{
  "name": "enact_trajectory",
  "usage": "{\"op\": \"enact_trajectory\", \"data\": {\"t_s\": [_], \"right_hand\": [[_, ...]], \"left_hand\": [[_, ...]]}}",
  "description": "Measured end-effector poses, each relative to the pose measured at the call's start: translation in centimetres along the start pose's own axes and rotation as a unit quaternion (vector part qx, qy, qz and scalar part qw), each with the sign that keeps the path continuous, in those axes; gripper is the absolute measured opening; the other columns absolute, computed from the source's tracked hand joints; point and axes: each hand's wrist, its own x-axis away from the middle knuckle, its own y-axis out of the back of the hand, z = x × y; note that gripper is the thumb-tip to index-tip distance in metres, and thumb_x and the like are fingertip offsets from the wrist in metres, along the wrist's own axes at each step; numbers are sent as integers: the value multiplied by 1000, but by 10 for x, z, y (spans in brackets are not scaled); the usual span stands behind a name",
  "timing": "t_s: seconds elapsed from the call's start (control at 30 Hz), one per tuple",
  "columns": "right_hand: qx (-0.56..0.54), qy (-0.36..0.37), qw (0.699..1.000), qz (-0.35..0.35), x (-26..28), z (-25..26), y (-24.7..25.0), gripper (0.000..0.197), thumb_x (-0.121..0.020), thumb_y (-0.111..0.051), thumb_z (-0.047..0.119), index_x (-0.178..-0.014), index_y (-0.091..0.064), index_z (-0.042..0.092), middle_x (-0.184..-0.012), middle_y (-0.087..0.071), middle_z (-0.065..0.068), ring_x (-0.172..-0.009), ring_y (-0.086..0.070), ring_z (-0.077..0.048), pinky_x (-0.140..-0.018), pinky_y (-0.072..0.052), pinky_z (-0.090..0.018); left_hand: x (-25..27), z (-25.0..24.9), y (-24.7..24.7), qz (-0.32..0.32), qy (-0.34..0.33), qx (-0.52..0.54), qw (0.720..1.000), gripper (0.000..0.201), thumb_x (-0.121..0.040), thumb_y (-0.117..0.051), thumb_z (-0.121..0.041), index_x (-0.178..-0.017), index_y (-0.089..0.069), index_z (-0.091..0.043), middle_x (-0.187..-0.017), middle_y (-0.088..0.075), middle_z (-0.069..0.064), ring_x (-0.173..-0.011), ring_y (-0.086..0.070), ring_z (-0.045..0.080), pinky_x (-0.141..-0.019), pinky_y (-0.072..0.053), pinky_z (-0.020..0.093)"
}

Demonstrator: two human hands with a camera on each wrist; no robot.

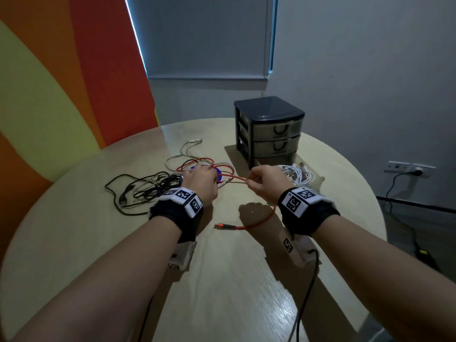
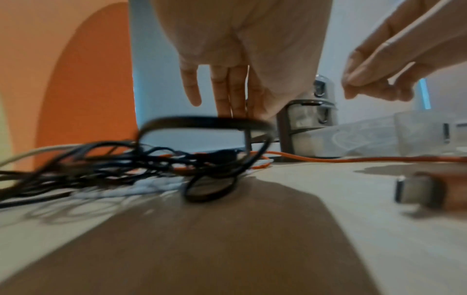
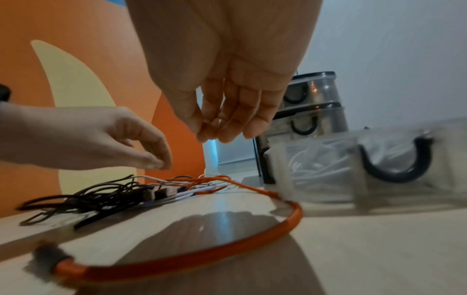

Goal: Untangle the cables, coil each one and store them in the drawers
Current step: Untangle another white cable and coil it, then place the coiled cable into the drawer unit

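Worktop: round, pale wood grain; both forearms reach over its near edge toward the middle.
Red cable: its plug end lies loose on the worktop between the two wrists; from there it curves right and up to the right hand, then runs left into the tangle.
Right hand: held above the middle of the worktop, fingers curled, thumb and fingertips pinching the red cable where it rises off the surface.
Left hand: just left of the right hand, over the tangle. Its fingers point down onto the red loops; in the right wrist view thumb and fingertips come together, but whether they have hold of a strand I cannot tell.
Tangle: black cables sprawl to the left of the left hand, with a plug at the near left; red loops and a blue-purple round thing lie under and just beyond the left hand.
White cable: beyond the tangle, trailing toward the far edge, plug at its far end.
Loose drawer: clear, with a dark handle, pulled out and standing on the worktop right of the right hand; coiled white cables lie inside.
Drawer unit: black frame, toward the far right edge; two clear drawers closed, the bottom slot open.
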Motion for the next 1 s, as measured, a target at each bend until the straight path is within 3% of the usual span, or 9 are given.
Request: {"op": "enact_trajectory", "data": {"t_s": [0.23,0.43,0.53,0.67,0.8,1.0], "right_hand": [[25,2,999,24,-6,18,-25,24,-92,-50,14,-110,-66,13,-107,-67,-6,-99,-61,-23,-84,-46,-29],[90,-9,994,68,-27,21,-37,37,-91,-47,9,-124,-60,19,-124,-59,-9,-111,-55,-26,-93,-45,-33],[126,-22,984,122,-37,20,-46,39,-91,-49,9,-128,-57,20,-130,-56,-9,-119,-52,-26,-100,-41,-34],[152,-46,978,138,-41,20,-49,35,-94,-46,14,-128,-56,18,-133,-54,-10,-122,-50,-27,-101,-40,-34],[142,-54,979,134,-42,19,-50,38,-95,-46,12,-132,-52,18,-137,-51,-10,-124,-48,-27,-103,-39,-35],[143,-41,980,135,-41,22,-48,41,-94,-50,11,-134,-50,19,-135,-50,-10,-123,-48,-26,-103,-40,-36]], "left_hand": [[11,34,-10,54,54,-19,997,36,-97,-41,-27,-131,-45,-18,-139,-43,2,-130,-33,21,-106,-27,44],[-2,27,-17,77,-87,-11,993,42,-100,-31,-36,-140,-38,-25,-146,-38,-3,-137,-27,17,-111,-18,45],[-10,18,-19,129,-112,-14,985,44,-101,-28,-34,-143,-34,-22,-149,-35,-2,-140,-23,17,-113,-14,48],[-18,12,-22,189,-39,-17,981,33,-97,-42,-21,-130,-43,-13,-135,-48,9,-127,-40,25,-106,-25,52],[-22,7,-23,173,-24,-64,983,38,-96,-48,-22,-132,-43,-12,-137,-45,9,-129,-38,26,-106,-30,47],[-19,8,-23,173,-8,-53,983,30,-94,-48,-25,-121,-49,-10,-120,-57,11,-116,-49,28,-105,-29,48]]}}
